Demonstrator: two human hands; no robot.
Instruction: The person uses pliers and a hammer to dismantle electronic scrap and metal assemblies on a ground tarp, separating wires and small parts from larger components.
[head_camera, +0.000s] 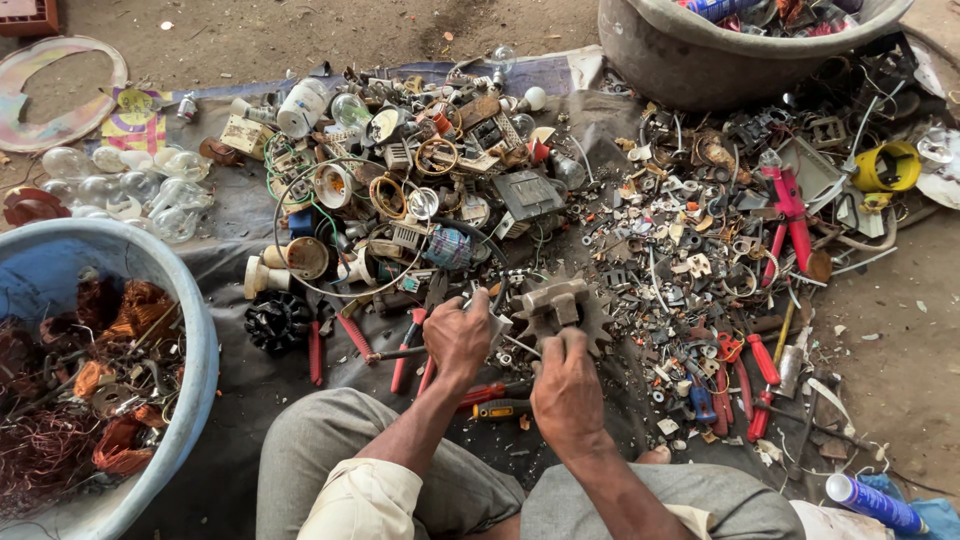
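Colourful yellow-pink printed wrapper (134, 122) lies flat at upper left.

Basin (190, 330): light blue, holding copper-orange wire coils (130, 310). Tub (680, 60): grey. Pliers (790, 215): red handles. Cloth (250, 380): dark grey. Toothed part (560, 305): grey-brown, possibly dirt-coated. Can (875, 503): blue, white cap.

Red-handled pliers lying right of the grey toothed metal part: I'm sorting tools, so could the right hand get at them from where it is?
Probably yes: the red-handled pliers lie uncovered on top of the scrap, but the right hand is busy on the grey toothed metal part.
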